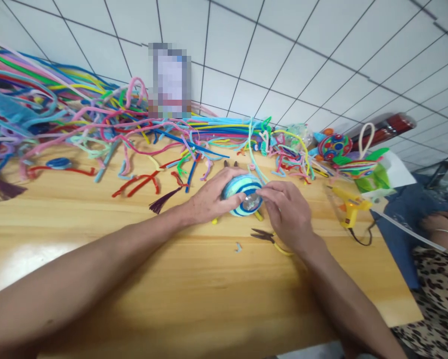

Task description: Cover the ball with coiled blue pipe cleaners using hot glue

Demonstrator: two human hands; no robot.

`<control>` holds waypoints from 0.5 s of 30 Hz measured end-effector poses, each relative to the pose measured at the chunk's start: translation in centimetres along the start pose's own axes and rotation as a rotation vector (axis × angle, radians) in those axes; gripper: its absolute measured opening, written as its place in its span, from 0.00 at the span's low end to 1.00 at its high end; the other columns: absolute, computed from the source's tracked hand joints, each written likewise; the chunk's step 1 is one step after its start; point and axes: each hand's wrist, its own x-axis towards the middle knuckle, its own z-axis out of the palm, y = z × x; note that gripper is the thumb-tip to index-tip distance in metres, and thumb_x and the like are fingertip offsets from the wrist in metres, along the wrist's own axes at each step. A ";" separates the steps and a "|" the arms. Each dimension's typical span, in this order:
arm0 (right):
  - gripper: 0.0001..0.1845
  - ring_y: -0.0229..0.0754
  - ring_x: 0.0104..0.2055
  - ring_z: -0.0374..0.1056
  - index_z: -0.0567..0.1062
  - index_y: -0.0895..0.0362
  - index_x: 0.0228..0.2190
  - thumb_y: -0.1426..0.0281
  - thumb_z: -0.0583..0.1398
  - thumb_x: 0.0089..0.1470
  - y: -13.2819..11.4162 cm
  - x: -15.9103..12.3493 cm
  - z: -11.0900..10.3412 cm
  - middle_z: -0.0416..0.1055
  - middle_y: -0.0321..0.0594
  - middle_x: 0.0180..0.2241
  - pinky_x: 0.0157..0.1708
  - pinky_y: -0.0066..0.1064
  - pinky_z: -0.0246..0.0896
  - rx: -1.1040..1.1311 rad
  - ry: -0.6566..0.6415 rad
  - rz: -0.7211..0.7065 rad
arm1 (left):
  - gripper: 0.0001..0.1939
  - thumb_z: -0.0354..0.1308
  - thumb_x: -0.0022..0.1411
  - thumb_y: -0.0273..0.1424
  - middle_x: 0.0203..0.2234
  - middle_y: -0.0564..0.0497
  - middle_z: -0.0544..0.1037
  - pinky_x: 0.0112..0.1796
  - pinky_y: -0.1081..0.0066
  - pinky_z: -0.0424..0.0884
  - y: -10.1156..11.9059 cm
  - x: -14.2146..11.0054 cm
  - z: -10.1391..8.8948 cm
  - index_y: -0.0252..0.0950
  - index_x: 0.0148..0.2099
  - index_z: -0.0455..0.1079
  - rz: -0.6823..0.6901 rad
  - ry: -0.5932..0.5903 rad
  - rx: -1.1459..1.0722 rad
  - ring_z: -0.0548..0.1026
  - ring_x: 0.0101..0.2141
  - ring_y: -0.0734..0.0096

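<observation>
My left hand (212, 197) is wrapped round a ball (242, 192) wound with blue and light-blue pipe cleaners, with a clear shiny patch showing at its front. My right hand (286, 212) pinches at the ball's right side, fingers pressed together on the wrap. A light-blue pipe cleaner (254, 154) runs up from the ball toward the pile behind. Both hands rest over the wooden table (194, 279).
A big tangle of coloured pipe cleaners (77, 119) covers the table's back and left. Small pliers (268, 237) lie under my right wrist. A yellow glue gun (353, 207) and finished pipe-cleaner crafts (343, 154) sit at right. Another person's arm (442, 224) shows at far right.
</observation>
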 end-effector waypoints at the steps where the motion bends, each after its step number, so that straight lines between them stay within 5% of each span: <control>1: 0.17 0.45 0.46 0.76 0.77 0.49 0.51 0.79 0.61 0.66 0.0 -0.1 0.0 0.80 0.42 0.44 0.45 0.38 0.75 0.014 0.008 0.006 | 0.26 0.60 0.72 0.39 0.62 0.40 0.77 0.62 0.53 0.74 0.0 0.0 0.0 0.38 0.68 0.66 -0.003 0.000 0.002 0.76 0.61 0.52; 15: 0.17 0.44 0.46 0.79 0.79 0.49 0.51 0.78 0.63 0.65 -0.1 -0.7 0.3 0.82 0.41 0.43 0.46 0.38 0.77 0.077 0.027 0.046 | 0.26 0.60 0.73 0.38 0.62 0.40 0.77 0.62 0.55 0.73 -0.1 0.0 -0.1 0.38 0.68 0.66 -0.002 -0.011 0.011 0.76 0.61 0.53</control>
